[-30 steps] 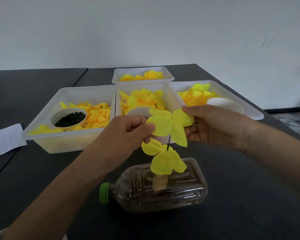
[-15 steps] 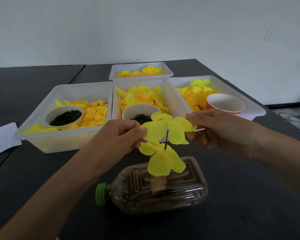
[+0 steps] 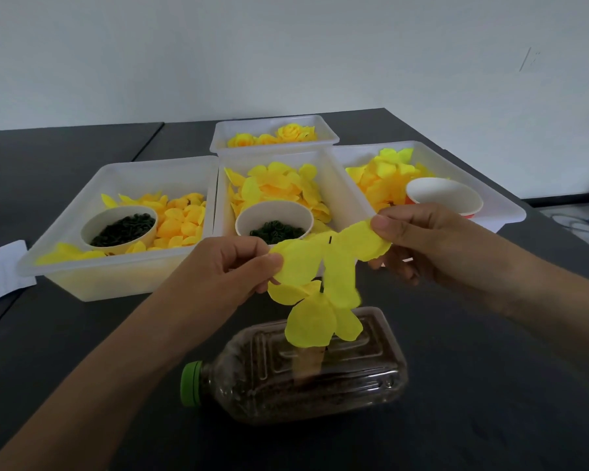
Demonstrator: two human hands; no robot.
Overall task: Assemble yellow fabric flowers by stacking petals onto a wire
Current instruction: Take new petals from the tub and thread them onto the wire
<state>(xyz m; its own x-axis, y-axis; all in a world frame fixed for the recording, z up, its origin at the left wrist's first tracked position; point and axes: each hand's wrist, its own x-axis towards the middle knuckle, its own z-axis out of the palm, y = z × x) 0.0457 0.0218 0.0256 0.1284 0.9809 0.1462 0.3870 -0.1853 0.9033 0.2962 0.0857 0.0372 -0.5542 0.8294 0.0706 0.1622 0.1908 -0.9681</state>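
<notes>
1. The left hand pinches the left lobe of a yellow petal layer between thumb and fingers; the right hand pinches its right lobe the same way, so both sets of fingers are narrow and holding fabric.
2. The tip of a thin dark wire pokes up through the middle of that layer. The layer sits above a second petal layer already on the wire, with a short stretch of bare wire showing between them.
3. The wire rises from a clear plastic bottle lying on its side near the front edge of the dark surface, its green cap pointing left. The lower petals hide where the wire enters the bottle.
4. Behind the hands, three white trays sit side by side: the left tray holds orange-yellow petals and a paper cup of small dark green pieces; the middle tray holds yellow petals and a second cup of the same pieces; the right tray holds brighter petals and a red-sided cup.
5. The right hand covers the front wall of the right tray, and the held layer overlaps the middle tray's near wall.
6. A smaller tray with finished yellow flowers stands toward the far edge.
7. A white paper sheet lies at the left edge.
</notes>
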